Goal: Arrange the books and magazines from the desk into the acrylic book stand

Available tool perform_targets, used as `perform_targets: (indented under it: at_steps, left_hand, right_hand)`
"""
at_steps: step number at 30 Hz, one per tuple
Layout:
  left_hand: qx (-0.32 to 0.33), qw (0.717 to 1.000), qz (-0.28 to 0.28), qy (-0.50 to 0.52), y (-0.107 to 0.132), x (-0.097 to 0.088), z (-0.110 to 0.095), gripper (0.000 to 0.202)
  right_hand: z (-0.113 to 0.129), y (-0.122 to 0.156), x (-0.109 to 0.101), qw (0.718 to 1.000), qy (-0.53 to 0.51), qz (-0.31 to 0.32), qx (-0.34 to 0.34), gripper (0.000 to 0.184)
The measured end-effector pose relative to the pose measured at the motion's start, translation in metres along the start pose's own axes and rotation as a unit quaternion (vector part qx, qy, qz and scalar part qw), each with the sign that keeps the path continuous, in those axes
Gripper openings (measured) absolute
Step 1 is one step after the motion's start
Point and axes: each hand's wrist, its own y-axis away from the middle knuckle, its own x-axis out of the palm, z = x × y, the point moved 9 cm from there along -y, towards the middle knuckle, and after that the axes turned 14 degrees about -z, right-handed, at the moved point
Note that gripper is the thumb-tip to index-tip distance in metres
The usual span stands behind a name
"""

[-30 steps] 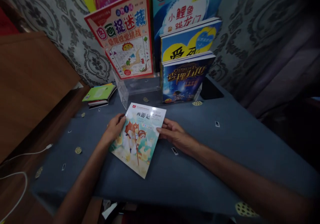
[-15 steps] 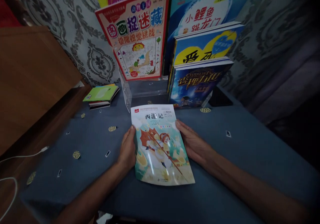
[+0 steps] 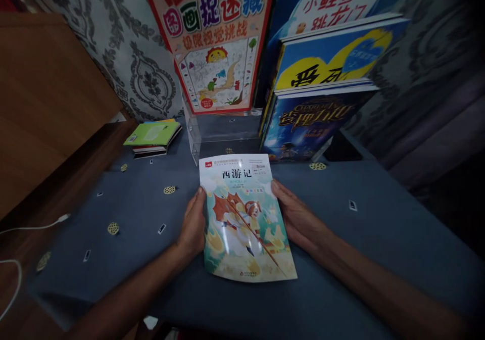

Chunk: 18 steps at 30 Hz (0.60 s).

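Between my hands is a paperback book [image 3: 248, 224] with a white and teal cover, its front facing me. The cover shows a figure in a red cape with a long staff. My left hand [image 3: 194, 224] grips the book's left edge, and my right hand [image 3: 295, 213] closes on its right edge. Most of the fingers are hidden behind the book. Just beyond its top edge stands a clear rack [image 3: 212, 140], holding a red-bordered picture book [image 3: 217, 52] upright.
Beside that, a dark blue book [image 3: 303, 123] leans in front of a yellow and blue book [image 3: 337, 62]. A small stack of books [image 3: 153, 135] lies at the back left of the blue tablecloth [image 3: 136, 249]. A dark flat object [image 3: 343, 148] rests at the right. A white cable [image 3: 34, 227] hangs at the left.
The view has shifted slightly, and the racked books look larger and higher. Both hands keep the same hold on the book, which appears nearly unmoved.
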Motion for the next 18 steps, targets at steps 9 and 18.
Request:
perform_targets:
  at_steps: [9,18]
  left_hand:
    - [-0.003,0.999,-0.004,0.032,0.0,0.003,-0.011,0.053]
    - [0.268,0.961,-0.063,-0.04,-0.004,0.0,-0.108,0.051]
  right_hand:
    - [0.021,0.008,0.007,0.996,0.071,-0.008,-0.06,0.049]
    - [0.132,0.042,0.066,0.872,0.272,0.065,-0.402,0.049]
